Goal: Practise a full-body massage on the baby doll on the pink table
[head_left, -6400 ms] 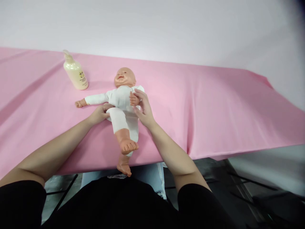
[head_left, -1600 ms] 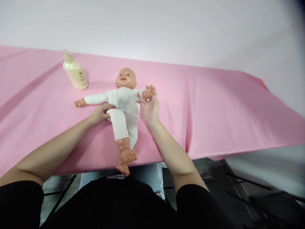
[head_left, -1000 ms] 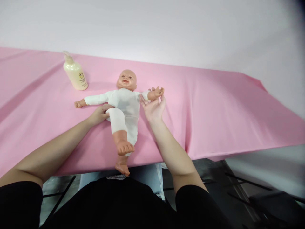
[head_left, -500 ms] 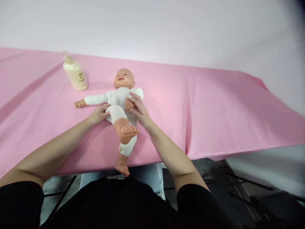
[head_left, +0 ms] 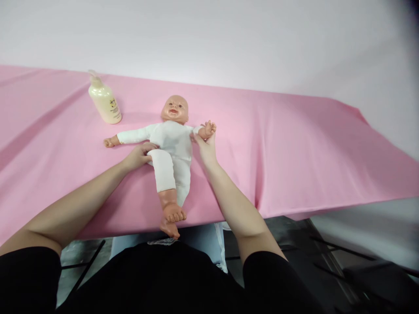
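Note:
A baby doll (head_left: 173, 139) with a cloth body in white lies on its back on the pink cloth, head away from me and feet at the near edge. My left hand (head_left: 140, 156) is closed on the doll's upper thigh at the hip, fingertips partly hidden behind it. On the other side, my right hand (head_left: 207, 150) grips the doll's bent arm, whose hand (head_left: 209, 128) points up above my fingers. The doll's other arm (head_left: 132, 135) stretches out to the left. Its legs overlap, one foot (head_left: 175, 213) above the other.
A pale yellow pump bottle (head_left: 105, 104) stands behind and left of the doll. Pink cloth (head_left: 229, 131) covers the table, with a fold right of my right forearm. A white wall (head_left: 209, 39) rises behind the table.
My right hand has taken the doll's arm from its chest out to the right. The raised leg has come down and straightened towards me. My left hand has stayed at the hip.

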A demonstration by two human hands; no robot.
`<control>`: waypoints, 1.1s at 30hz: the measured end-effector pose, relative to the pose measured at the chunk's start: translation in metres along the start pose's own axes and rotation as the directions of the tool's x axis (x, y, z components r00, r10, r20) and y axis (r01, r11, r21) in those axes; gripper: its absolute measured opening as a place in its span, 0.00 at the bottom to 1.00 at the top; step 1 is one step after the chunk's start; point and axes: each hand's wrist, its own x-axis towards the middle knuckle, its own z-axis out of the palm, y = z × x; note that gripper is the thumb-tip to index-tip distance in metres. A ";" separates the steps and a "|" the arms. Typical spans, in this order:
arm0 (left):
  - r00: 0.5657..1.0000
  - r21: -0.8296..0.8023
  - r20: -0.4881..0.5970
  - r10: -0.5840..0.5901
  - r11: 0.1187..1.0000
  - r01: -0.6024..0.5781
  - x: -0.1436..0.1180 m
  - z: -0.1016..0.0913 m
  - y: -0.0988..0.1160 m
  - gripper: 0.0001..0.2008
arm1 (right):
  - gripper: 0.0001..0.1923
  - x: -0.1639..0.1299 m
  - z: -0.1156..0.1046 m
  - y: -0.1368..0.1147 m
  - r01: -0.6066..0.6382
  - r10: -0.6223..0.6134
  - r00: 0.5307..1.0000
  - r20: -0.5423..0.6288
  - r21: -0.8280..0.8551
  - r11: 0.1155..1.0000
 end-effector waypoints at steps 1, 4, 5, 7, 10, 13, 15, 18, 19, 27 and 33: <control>1.000 -0.005 0.008 0.019 1.000 -0.018 0.000 0.000 0.000 0.22 | 0.42 0.002 -0.001 0.000 -0.034 0.034 0.999 -0.012 0.018 0.999; 0.998 -0.017 0.030 0.062 0.998 -0.061 0.000 0.000 0.003 0.24 | 0.36 0.005 -0.004 -0.002 -0.114 0.118 0.991 -0.065 0.065 0.991; 0.997 -0.020 0.035 0.068 0.998 -0.068 0.000 0.000 0.004 0.24 | 0.34 0.006 -0.005 -0.003 -0.132 0.138 0.987 -0.080 0.077 0.988; 0.996 -0.024 0.048 0.074 0.997 -0.073 0.000 0.000 0.006 0.25 | 0.30 0.008 -0.008 -0.006 -0.164 0.178 0.977 -0.116 0.117 0.979; 0.993 -0.021 0.075 0.090 0.996 -0.089 0.000 -0.001 0.007 0.26 | 0.28 0.011 -0.010 -0.009 -0.215 0.245 0.956 -0.164 0.184 0.959; 0.988 0.002 0.105 0.115 0.993 -0.116 0.000 -0.001 0.007 0.26 | 0.30 0.014 -0.010 -0.012 -0.234 0.274 0.943 -0.188 0.212 0.949; 0.983 0.014 0.121 0.134 0.990 -0.137 0.001 -0.002 0.008 0.27 | 0.31 0.016 -0.009 -0.014 -0.238 0.287 0.936 -0.204 0.236 0.942; 0.974 -0.006 0.149 0.173 0.985 -0.174 0.001 -0.002 0.007 0.31 | 0.34 0.019 -0.010 -0.017 -0.259 0.325 0.918 -0.226 0.277 0.925; 0.972 -0.016 0.155 0.179 0.984 -0.178 0.001 -0.002 0.007 0.32 | 0.35 0.020 -0.011 -0.018 -0.262 0.330 0.916 -0.228 0.282 0.923; 0.961 -0.038 0.153 0.232 0.973 -0.229 0.004 -0.001 -0.003 0.32 | 0.24 0.030 -0.037 -0.019 -0.125 0.148 0.930 -0.336 0.089 0.988; 0.979 -0.072 0.125 0.160 0.986 -0.152 0.001 0.000 0.007 0.33 | 0.19 0.030 -0.036 -0.015 -0.089 0.097 0.957 -0.273 0.043 0.995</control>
